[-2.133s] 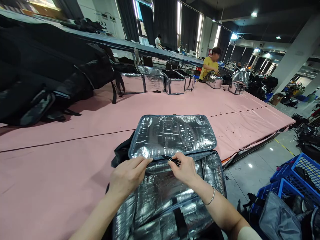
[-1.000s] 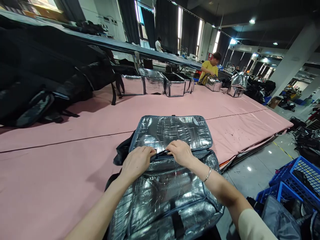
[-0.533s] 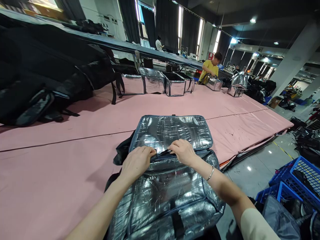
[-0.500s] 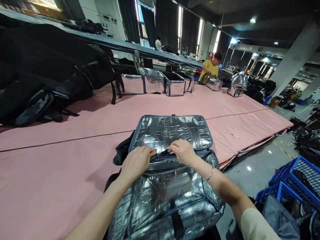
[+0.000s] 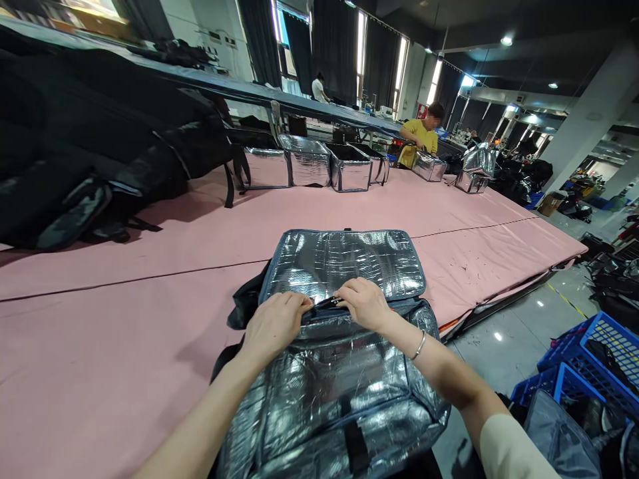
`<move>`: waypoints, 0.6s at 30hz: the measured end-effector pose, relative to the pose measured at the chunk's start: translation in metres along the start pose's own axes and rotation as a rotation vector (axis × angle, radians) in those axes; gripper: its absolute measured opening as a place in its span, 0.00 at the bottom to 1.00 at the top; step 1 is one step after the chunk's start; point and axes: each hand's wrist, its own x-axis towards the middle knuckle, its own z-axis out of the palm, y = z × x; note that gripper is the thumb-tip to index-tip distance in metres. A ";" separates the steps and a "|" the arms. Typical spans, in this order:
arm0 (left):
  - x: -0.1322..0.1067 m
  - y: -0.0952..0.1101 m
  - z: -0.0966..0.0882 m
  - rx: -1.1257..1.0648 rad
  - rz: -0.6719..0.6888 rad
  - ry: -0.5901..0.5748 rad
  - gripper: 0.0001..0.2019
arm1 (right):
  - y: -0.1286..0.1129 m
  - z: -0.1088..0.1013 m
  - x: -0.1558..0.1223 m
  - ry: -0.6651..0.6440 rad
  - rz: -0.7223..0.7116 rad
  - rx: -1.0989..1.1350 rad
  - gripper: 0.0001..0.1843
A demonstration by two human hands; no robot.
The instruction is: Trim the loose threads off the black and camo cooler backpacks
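The silver insulated bag (image 5: 329,392) lay at the near edge of the pink table (image 5: 100,346), directly under both hands, with its foil-lined lid (image 5: 344,263) flipped open and lying flat on the far side. The left hand (image 5: 274,324) was curled over the bag's far rim, fingers pinching the seam where the lid joined the body. The right hand (image 5: 367,303) sat just to the right of it, also on that rim, fingers closed on a small dark tool (image 5: 327,303) whose tip pointed toward the left hand; what kind of tool it was could not be told. The 2 hands were close together, nearly touching, and a thin bracelet (image 5: 418,346) circled the right wrist. At the far side of the table stood a row of about 4 open silver bags (image 5: 319,166), and farther right 2 more silver bags (image 5: 454,169) lay near 1 person in a yellow shirt (image 5: 420,136). A heap of black bags (image 5: 100,146) filled the far left of the table. On the floor at the near right stood 2 blue crates (image 5: 594,359).
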 end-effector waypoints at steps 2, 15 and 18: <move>-0.001 0.000 0.001 -0.033 -0.004 0.008 0.16 | -0.002 -0.003 -0.001 0.006 0.020 0.046 0.06; -0.019 0.051 -0.016 -0.694 -0.260 -0.002 0.14 | -0.038 -0.015 -0.024 0.374 0.352 0.564 0.17; -0.030 0.085 -0.001 -1.010 -0.351 -0.048 0.17 | -0.051 0.010 -0.049 0.357 0.342 0.669 0.23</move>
